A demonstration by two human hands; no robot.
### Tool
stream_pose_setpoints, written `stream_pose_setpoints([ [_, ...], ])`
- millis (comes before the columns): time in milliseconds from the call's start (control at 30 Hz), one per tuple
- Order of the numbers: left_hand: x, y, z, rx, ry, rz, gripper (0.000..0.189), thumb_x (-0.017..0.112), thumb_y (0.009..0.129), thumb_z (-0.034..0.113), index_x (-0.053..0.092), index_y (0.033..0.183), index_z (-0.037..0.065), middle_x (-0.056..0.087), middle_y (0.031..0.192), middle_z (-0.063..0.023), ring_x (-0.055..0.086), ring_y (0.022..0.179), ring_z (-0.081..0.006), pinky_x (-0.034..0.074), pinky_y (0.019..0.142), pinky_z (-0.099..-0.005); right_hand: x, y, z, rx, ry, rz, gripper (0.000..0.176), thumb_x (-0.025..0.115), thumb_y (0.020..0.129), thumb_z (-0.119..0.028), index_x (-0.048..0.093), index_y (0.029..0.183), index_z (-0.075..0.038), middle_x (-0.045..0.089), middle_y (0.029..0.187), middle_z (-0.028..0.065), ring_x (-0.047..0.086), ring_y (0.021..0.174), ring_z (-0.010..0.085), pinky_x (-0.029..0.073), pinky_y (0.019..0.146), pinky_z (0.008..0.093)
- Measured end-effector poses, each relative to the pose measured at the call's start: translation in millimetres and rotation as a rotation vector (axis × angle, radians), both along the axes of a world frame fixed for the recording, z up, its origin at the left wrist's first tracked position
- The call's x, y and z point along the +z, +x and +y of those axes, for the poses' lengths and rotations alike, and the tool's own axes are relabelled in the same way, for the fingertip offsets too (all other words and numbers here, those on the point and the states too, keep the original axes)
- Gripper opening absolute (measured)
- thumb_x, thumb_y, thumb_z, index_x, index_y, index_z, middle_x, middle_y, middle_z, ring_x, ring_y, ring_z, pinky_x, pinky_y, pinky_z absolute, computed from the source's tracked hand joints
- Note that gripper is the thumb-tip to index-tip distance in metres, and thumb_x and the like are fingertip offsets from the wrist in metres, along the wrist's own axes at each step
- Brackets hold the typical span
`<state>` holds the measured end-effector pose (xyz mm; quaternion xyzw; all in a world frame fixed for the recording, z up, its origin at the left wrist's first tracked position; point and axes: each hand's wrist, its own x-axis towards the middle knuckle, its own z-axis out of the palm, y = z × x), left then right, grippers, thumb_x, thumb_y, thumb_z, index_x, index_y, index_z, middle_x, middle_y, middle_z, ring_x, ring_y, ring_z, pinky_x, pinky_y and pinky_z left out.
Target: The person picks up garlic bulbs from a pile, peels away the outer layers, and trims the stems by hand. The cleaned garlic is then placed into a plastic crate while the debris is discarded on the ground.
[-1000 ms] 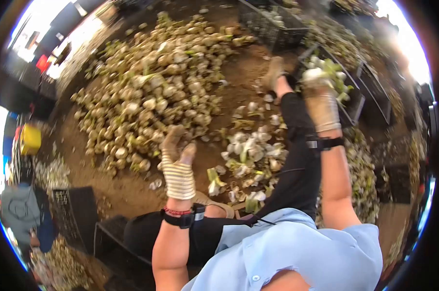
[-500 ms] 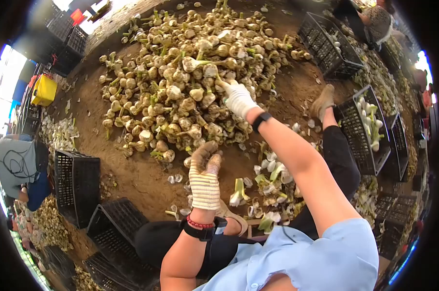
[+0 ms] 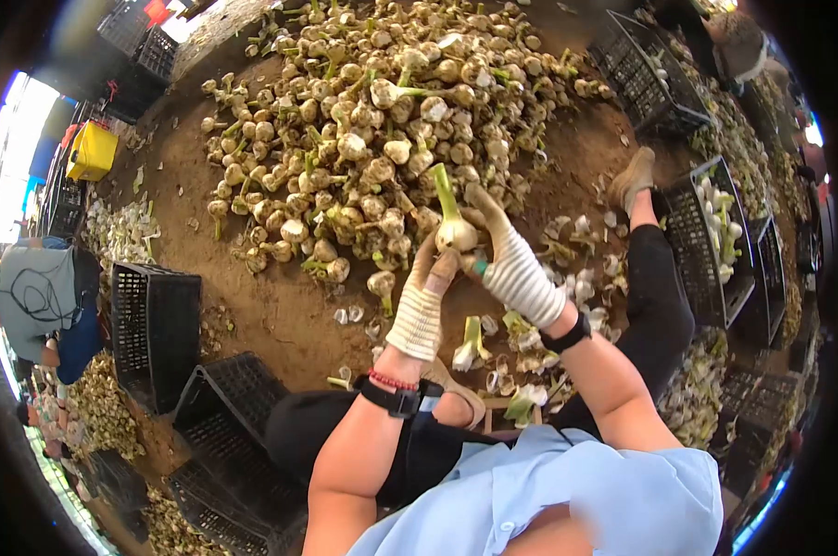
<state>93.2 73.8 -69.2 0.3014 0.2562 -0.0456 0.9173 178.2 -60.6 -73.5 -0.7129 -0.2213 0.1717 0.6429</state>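
Observation:
A garlic bulb (image 3: pixel 456 233) with a thick green stem pointing up is held between my two gloved hands, just in front of the pile. My left hand (image 3: pixel 423 301), in a striped knit glove with a soiled thumb, is closed on the bulb's left and lower side. My right hand (image 3: pixel 519 269) grips it from the right, its fingers curled beside the bulb; a teal patch shows at the thumb. Beyond both hands lies a large heap of soil-stained garlic bulbs (image 3: pixel 345 148) with short stems. Below the hands, cut stems and loose peels (image 3: pixel 472 343) are scattered on the ground.
Black crates stand at left (image 3: pixel 155 334) and lower left (image 3: pixel 229 398). On the right, one crate (image 3: pixel 706 241) contains cleaned garlic; another crate (image 3: pixel 646 79) stands farther back. A yellow container (image 3: pixel 92 151) is at far left. Other people (image 3: pixel 39 296) work at both sides.
My right hand has come back from the pile with a garlic bulb and met my left hand. My left hand has risen slightly rightward and now grips the bulb too.

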Motion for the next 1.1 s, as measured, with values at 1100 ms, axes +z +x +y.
stream_pose_setpoints([
  [1100, 50.2, -33.6, -76.0, 0.035, 1.545, -0.537, 0.060, 0.084, 0.061, 0.002, 0.053, 0.112, 0.002, 0.053, 0.107, -0.0119, 0.054, 0.098, -0.0245, 0.048, 0.091, -0.0358, 91.3, -41.3, -115.2, 0.234, -0.046, -0.012, 0.032, 0.054, 0.101, -0.015, 0.056, 0.130, -0.002, 0.067, 0.110, 0.0053, 0.058, 0.103, 0.0126, 0.047, 0.094, 0.0300],
])
